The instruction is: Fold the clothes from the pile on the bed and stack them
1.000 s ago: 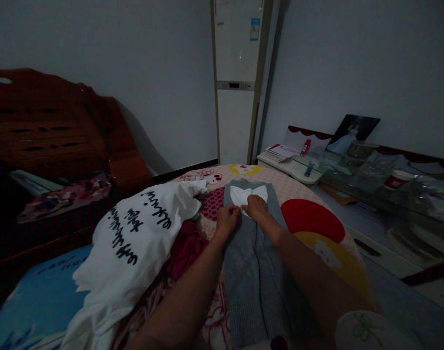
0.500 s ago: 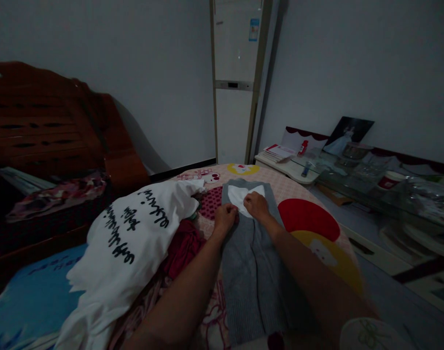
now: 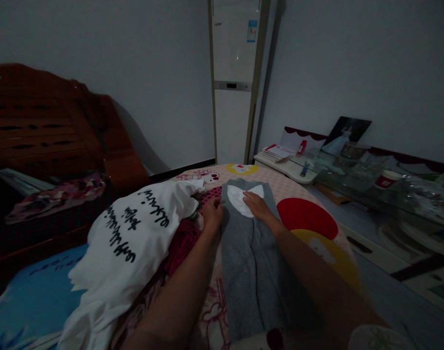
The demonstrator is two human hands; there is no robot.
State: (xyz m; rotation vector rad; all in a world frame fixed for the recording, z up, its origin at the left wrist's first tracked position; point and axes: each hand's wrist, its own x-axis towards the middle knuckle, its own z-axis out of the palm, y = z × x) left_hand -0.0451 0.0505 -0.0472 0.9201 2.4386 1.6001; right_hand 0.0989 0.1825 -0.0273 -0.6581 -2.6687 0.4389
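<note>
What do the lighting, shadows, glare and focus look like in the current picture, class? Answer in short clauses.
Head view: dim overall; a small glare spot on the tall white cabinet; a soft shadow on the wall beside the wooden bench; the grey sweater sinks into darkness at its lower right; dishes near the right edge look soft.

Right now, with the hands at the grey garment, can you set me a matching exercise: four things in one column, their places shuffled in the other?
Things
1. Left hand
2. Right hand
3. White cloth with black writing
4. Red and white cup

Places
A. On the glass top, off to the right
B. By the left edge of the grey garment
C. Beside the dark red cloth
D. At the white patch on the garment

Pairs: 1-B, 2-D, 3-C, 4-A
</note>
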